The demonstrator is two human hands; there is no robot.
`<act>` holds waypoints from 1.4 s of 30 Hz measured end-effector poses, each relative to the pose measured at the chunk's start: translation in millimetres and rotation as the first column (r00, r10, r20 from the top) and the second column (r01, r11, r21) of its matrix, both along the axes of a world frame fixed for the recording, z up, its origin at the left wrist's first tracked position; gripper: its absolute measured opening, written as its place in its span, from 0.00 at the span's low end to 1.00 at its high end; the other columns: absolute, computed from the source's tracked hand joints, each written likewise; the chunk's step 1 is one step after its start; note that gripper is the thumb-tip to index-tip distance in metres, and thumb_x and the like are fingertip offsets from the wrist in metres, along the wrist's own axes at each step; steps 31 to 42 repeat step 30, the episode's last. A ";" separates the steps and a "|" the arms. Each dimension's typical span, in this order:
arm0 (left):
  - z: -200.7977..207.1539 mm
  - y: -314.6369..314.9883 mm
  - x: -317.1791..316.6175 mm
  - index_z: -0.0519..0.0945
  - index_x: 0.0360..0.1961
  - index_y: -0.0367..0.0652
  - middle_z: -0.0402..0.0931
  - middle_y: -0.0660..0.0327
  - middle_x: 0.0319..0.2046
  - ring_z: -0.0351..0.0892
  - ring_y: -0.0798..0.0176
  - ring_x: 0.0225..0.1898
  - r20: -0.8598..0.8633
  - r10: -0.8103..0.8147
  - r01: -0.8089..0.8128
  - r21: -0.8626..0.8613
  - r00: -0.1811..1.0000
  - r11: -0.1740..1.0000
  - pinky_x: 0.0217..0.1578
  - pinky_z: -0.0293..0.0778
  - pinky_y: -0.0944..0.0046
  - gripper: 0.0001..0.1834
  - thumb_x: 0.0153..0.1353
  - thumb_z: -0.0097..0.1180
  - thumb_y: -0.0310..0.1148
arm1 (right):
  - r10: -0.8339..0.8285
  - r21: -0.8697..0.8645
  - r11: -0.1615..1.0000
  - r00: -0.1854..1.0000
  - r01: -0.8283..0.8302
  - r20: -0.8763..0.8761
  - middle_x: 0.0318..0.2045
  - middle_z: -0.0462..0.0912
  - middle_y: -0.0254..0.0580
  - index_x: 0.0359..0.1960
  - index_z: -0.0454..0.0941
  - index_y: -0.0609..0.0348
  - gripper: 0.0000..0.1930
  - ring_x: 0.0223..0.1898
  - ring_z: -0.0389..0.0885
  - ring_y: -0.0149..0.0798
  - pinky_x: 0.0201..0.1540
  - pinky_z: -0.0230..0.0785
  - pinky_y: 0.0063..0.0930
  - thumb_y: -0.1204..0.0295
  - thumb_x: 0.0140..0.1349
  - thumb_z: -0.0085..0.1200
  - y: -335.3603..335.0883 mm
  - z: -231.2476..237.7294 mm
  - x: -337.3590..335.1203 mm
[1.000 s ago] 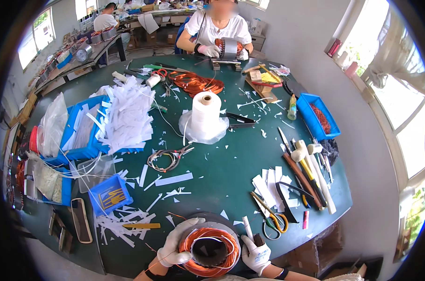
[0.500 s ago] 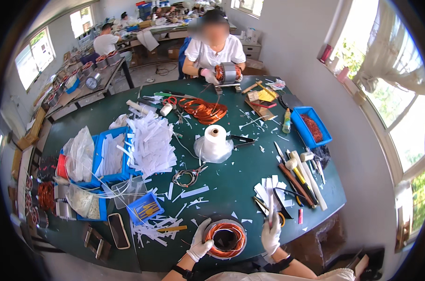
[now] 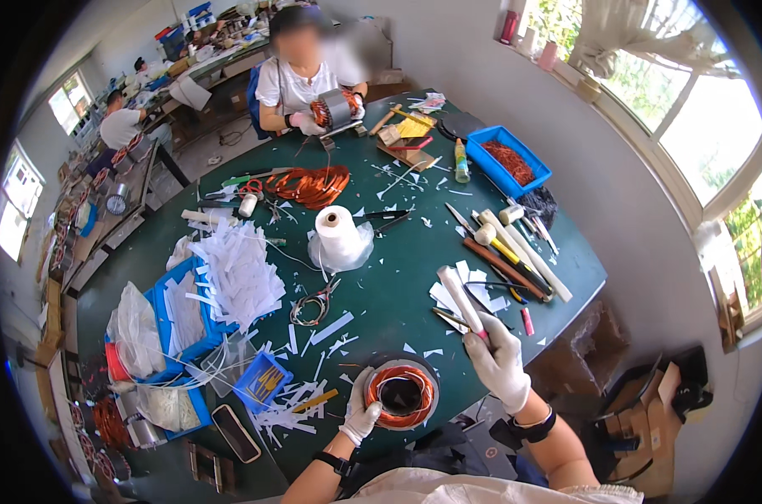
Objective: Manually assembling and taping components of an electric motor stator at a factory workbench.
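At the near edge of the table stands a motor stator (image 3: 432, 395), a round core ringed with copper windings, its dark bore facing up. My left hand (image 3: 361, 412), in a white glove, is closed on its left rim. To the right, my gloved right hand (image 3: 500, 368) is raised, its fingers wrapped round a smooth white stick (image 3: 459, 300). The stick tilts up and to the left, apart from the stator. Behind it lie white paper strips (image 3: 442, 294) and thin dark tools, which it partly hides.
Mallets (image 3: 492, 238) and rods lie at the right. A spool of white thread (image 3: 337, 239) stands mid-table, with copper wire (image 3: 311, 186) behind. Paper slips (image 3: 240, 273), blue bins (image 3: 198, 336) and a phone (image 3: 236, 433) fill the left. Across the table, a person (image 3: 301, 84) handles another stator.
My view has shifted to the right. The right hand has lifted nearer to me, and the white stick in it now leans left. My left hand stays on the stator.
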State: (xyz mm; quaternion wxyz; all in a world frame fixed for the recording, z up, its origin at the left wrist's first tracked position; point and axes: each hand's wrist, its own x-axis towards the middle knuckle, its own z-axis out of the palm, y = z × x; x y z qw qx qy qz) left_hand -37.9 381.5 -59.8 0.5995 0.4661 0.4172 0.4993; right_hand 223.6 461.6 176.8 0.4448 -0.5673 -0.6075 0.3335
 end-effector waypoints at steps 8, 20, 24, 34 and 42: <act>13.0 0.3 -9.6 0.56 0.72 0.34 0.62 0.47 0.67 0.63 0.51 0.69 -0.179 0.010 -0.007 0.017 0.984 1.000 0.69 0.59 0.57 0.55 0.55 0.62 0.62 | 0.114 -0.430 0.903 0.951 0.021 0.286 0.55 0.79 0.65 0.67 0.64 0.70 0.43 0.58 0.78 0.58 0.61 0.68 0.44 0.46 0.61 0.61 -8.7 -132.7 73.5; 28.4 -23.3 -33.4 0.47 0.73 0.29 0.49 0.34 0.71 0.48 0.35 0.74 -0.568 0.091 -0.072 0.057 0.818 0.996 0.74 0.46 0.49 0.60 0.56 0.59 0.63 | 0.712 -0.928 0.342 0.603 0.149 0.360 0.61 0.77 0.51 0.64 0.75 0.48 0.36 0.62 0.74 0.49 0.65 0.65 0.46 0.40 0.60 0.55 -267.6 -254.9 235.5; 71.2 -91.9 -73.3 0.71 0.63 0.40 0.73 0.45 0.57 0.75 0.48 0.56 -0.594 0.047 -0.115 -0.078 0.803 0.990 0.57 0.72 0.53 0.32 0.62 0.62 0.45 | 0.474 -0.899 0.412 0.809 0.146 0.349 0.59 0.78 0.47 0.63 0.76 0.48 0.33 0.61 0.72 0.46 0.65 0.62 0.46 0.42 0.62 0.56 -275.6 -243.4 232.2; 51.3 -232.8 -175.7 0.79 0.56 0.42 0.82 0.49 0.49 0.82 0.52 0.51 -0.651 -0.243 -0.154 -0.491 0.719 0.858 0.49 0.78 0.55 0.22 0.65 0.59 0.43 | 0.050 -0.863 0.479 0.977 0.160 0.209 0.56 0.80 0.42 0.63 0.77 0.46 0.29 0.60 0.70 0.41 0.66 0.56 0.46 0.47 0.65 0.57 -300.7 -231.8 219.2; 51.3 -232.8 -175.7 0.79 0.56 0.42 0.82 0.49 0.49 0.82 0.52 0.51 -0.651 -0.243 -0.154 -0.491 0.719 0.858 0.49 0.78 0.55 0.22 0.65 0.59 0.43 | 0.050 -0.863 0.479 0.977 0.160 0.209 0.56 0.80 0.42 0.63 0.77 0.46 0.29 0.60 0.70 0.41 0.66 0.56 0.46 0.47 0.65 0.57 -300.7 -231.8 219.2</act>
